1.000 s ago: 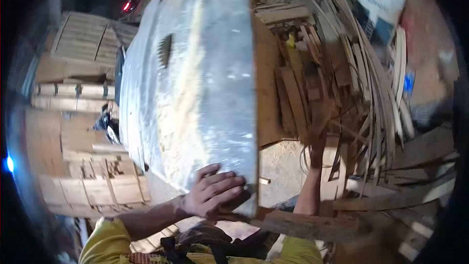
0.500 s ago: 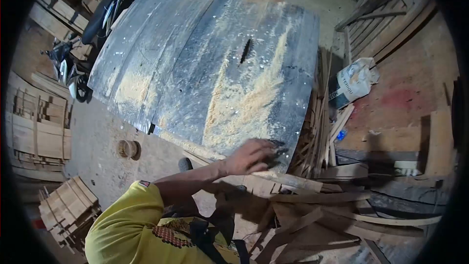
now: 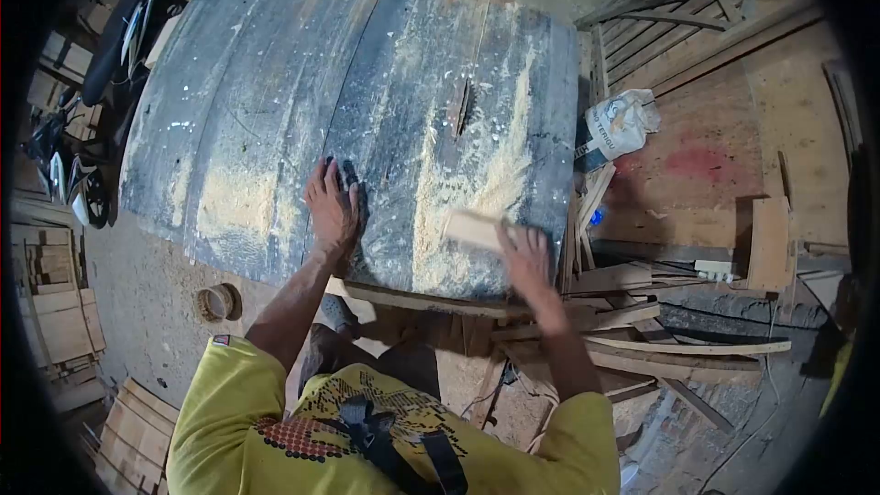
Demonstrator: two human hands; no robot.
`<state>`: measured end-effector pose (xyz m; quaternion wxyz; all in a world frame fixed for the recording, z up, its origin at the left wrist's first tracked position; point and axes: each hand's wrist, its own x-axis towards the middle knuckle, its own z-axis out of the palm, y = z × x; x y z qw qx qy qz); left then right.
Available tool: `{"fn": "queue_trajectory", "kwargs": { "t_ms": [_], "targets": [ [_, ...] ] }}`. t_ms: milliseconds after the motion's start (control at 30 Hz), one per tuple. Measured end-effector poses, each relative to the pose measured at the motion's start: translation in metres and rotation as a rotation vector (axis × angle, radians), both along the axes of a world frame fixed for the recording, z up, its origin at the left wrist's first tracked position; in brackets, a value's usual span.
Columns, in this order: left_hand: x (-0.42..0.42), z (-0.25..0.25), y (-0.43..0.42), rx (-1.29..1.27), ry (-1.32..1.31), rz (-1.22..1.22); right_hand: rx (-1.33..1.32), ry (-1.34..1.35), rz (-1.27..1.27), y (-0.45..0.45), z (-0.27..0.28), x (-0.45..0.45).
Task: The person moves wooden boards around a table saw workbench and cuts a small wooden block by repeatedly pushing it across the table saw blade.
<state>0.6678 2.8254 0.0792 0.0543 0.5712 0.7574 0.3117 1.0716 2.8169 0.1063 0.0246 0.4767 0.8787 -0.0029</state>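
My left hand (image 3: 332, 209) lies with its fingers spread on the worn grey-blue tabletop (image 3: 275, 101), left of the sawdust and wood shavings (image 3: 426, 252). My right hand (image 3: 527, 261) grips the right end of a short pale wooden board (image 3: 474, 230), slightly blurred, low over the sawdust near the table's front. Beyond the board, a narrow dark slot (image 3: 461, 108) opens in the tabletop; something thin and brownish shows in it, perhaps a saw blade. Another patch of sawdust (image 3: 238, 202) covers the table's left side.
Loose wood strips (image 3: 623, 321) pile up along the right side. A white printed sack (image 3: 619, 128) leans beyond them. At the left stand a motorbike (image 3: 115, 55) and stacked boards (image 3: 60, 302). A round ring-shaped object (image 3: 217, 302) sits on the floor.
My left hand has moved from the table's near right edge leftward onto the top. My right hand has come into view with the wooden board. The view has shifted.
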Motion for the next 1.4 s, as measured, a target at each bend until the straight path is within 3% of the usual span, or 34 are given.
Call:
{"fn": "queue_trajectory", "kwargs": {
  "t_ms": [233, 300, 400, 533, 600, 667, 733, 800, 900, 1000, 1033, 1067, 1167, 1233, 1267, 1300, 1400],
  "targets": [
    [0.001, -0.002, 0.006, 0.026, -0.008, 0.030, -0.063, 0.023, 0.286, 0.146, 0.039, 0.012],
    [-0.001, -0.004, 0.008, -0.018, 0.015, 0.045, -0.098, 0.082, 0.250, 0.169, 0.022, 0.019],
    [0.005, 0.003, 0.010, -0.057, 0.013, 0.074, 0.198, 0.023, 0.123, 0.259, 0.008, 0.011],
    [0.006, 0.000, 0.008, -0.049, 0.022, 0.066, 0.225, 0.132, -0.016, 0.344, 0.015, -0.008],
    [0.006, 0.001, 0.011, -0.044, 0.025, 0.072, 0.286, 0.250, -0.051, 0.331, 0.014, -0.015],
    [0.005, 0.002, 0.014, -0.040, 0.020, 0.078, 0.034, 0.133, -0.240, 0.263, 0.036, -0.035],
    [0.005, 0.001, 0.011, -0.055, 0.014, 0.091, -0.159, 0.253, -0.328, 0.185, 0.039, -0.036],
    [0.004, 0.003, 0.011, -0.064, 0.019, 0.089, -0.125, 0.259, -0.248, 0.117, 0.000, -0.024],
    [0.002, 0.004, 0.014, -0.078, 0.030, 0.081, -0.168, 0.187, -0.314, 0.156, 0.025, -0.044],
    [0.004, 0.005, 0.010, -0.084, 0.012, 0.085, 0.139, 0.257, -0.308, 0.298, 0.019, -0.073],
    [0.002, 0.003, 0.010, -0.071, 0.014, 0.075, 0.035, 0.245, -0.398, 0.341, 0.020, -0.088],
    [0.001, 0.001, 0.012, -0.055, 0.012, 0.067, 0.213, 0.203, -0.305, 0.370, 0.014, -0.092],
    [0.002, 0.003, 0.010, -0.061, -0.011, 0.087, 0.026, 0.237, -0.380, 0.326, 0.035, -0.102],
    [-0.002, -0.002, 0.010, -0.026, -0.012, 0.082, 0.066, 0.198, -0.293, 0.240, 0.034, -0.083],
    [-0.004, -0.005, 0.010, -0.004, -0.008, 0.078, -0.111, 0.102, -0.342, 0.203, 0.046, -0.076],
    [-0.006, -0.002, 0.014, -0.002, -0.016, 0.090, -0.115, 0.075, -0.309, 0.176, 0.044, -0.064],
    [-0.002, 0.007, 0.012, -0.108, -0.004, 0.066, -0.058, 0.022, -0.249, 0.209, 0.038, -0.057]
  ]
}}
